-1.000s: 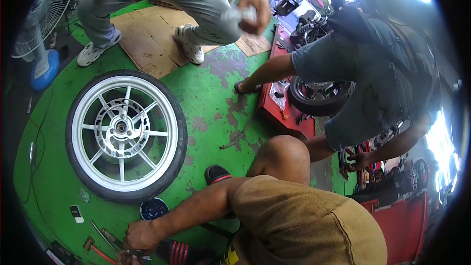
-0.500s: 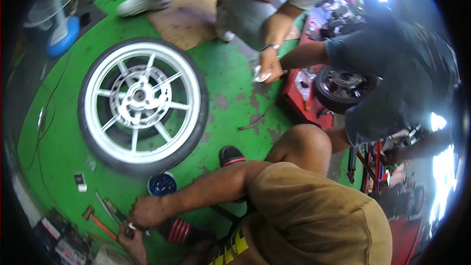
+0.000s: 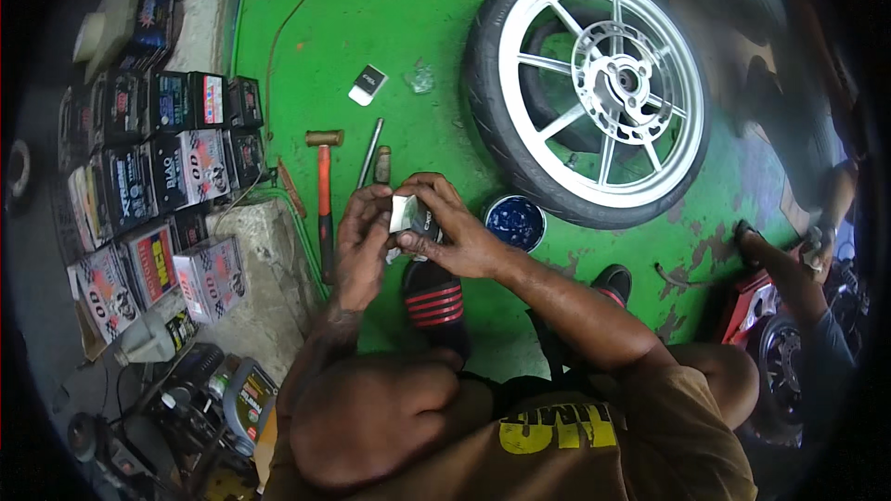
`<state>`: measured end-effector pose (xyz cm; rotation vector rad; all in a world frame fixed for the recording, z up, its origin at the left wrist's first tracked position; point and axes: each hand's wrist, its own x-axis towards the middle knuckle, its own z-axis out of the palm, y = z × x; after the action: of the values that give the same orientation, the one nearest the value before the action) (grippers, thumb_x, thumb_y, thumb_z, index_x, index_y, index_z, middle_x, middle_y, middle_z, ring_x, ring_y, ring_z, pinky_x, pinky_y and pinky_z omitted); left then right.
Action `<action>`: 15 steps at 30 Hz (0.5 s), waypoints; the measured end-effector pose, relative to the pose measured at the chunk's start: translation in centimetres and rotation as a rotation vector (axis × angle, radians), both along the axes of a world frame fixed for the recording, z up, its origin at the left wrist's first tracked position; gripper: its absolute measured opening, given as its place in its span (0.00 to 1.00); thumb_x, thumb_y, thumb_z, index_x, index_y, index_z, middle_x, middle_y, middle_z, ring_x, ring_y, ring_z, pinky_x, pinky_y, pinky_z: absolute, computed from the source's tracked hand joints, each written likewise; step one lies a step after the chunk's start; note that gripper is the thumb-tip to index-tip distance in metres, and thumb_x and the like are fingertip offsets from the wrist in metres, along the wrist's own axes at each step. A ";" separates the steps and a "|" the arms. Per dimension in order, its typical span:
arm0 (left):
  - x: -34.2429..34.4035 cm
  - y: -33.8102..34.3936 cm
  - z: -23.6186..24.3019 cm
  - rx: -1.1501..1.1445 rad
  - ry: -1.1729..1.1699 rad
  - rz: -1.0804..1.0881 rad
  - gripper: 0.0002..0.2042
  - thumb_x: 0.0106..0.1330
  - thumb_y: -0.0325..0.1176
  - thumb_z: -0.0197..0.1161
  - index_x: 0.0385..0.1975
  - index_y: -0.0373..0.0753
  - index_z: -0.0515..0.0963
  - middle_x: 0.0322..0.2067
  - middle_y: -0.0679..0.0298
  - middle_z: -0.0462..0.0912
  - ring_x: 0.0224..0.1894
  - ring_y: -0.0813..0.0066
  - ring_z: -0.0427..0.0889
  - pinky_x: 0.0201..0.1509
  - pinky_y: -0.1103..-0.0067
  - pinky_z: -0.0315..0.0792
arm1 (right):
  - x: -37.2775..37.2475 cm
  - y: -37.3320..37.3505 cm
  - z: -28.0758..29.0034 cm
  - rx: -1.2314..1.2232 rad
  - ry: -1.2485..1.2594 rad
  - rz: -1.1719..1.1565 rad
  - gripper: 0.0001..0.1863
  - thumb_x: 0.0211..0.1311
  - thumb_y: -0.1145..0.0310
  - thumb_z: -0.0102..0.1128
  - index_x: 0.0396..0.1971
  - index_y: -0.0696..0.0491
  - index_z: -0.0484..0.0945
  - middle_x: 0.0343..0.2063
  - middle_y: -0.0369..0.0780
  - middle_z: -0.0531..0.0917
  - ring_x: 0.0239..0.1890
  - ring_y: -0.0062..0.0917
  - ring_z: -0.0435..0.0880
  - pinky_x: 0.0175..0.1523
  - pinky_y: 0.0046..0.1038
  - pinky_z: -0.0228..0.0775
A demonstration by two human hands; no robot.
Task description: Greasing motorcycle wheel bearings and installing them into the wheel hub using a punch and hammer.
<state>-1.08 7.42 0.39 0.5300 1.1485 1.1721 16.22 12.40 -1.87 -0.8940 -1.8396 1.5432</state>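
Note:
Between my hands is a small black-and-white cardboard box (image 3: 404, 212), its pale end turned up. My left hand (image 3: 364, 243) grips it from the left with bent fingers. My right hand (image 3: 457, 234) wraps round its right side, thumb underneath and fingers over the top. Something whitish shows just below the fingers, too small to make out. A tub of dark blue grease (image 3: 516, 224) stands right of my right hand. Beyond my left hand lie a hammer (image 3: 324, 187) with an orange-and-black handle, a metal rod (image 3: 371, 152) and a short tool with a worn handle (image 3: 383, 165).
A silver motorcycle wheel with a tyre (image 3: 627, 83) lies flat at the far right. Another black-and-white box (image 3: 368, 85) and a crumpled clear bag (image 3: 419, 77) are on the green floor. Boxed batteries (image 3: 125, 187) are stacked at left, near an oil bottle (image 3: 249, 399). Another person's arm (image 3: 789, 283) shows at right.
My view has swung left, bringing the battery stack into sight and moving the wheel to the right. Both my hands now appear nearer the middle, with the box plainly visible between them.

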 end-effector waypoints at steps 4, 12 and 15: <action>0.2 0.0 -0.1 0.114 0.142 -0.061 0.28 0.69 0.37 0.61 0.67 0.38 0.60 0.55 0.58 0.70 0.51 0.72 0.75 0.51 0.76 0.74 | -1.4 -0.8 -0.7 -0.604 0.200 -0.111 0.31 0.73 0.50 0.52 0.66 0.54 0.62 0.60 0.46 0.68 0.63 0.32 0.68 0.66 0.33 0.62; 0.1 1.4 -0.4 0.601 1.208 -0.241 0.22 0.56 0.27 0.70 0.52 0.36 0.76 0.46 0.56 0.78 0.48 0.56 0.80 0.53 0.66 0.75 | -2.3 0.2 -1.8 -1.044 0.358 -0.193 0.39 0.73 0.38 0.39 0.67 0.57 0.58 0.59 0.44 0.71 0.60 0.28 0.70 0.63 0.32 0.64; -0.5 3.0 0.4 0.449 1.272 -0.434 0.18 0.61 0.27 0.66 0.52 0.37 0.77 0.42 0.58 0.78 0.46 0.60 0.80 0.49 0.69 0.76 | -2.2 1.1 -3.0 -1.226 0.701 -0.455 0.34 0.75 0.41 0.37 0.62 0.57 0.63 0.56 0.45 0.71 0.54 0.33 0.74 0.62 0.36 0.67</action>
<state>-1.59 10.39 0.78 1.9396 1.6608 0.6250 14.02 13.47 -4.92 -0.9376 -0.0631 2.2070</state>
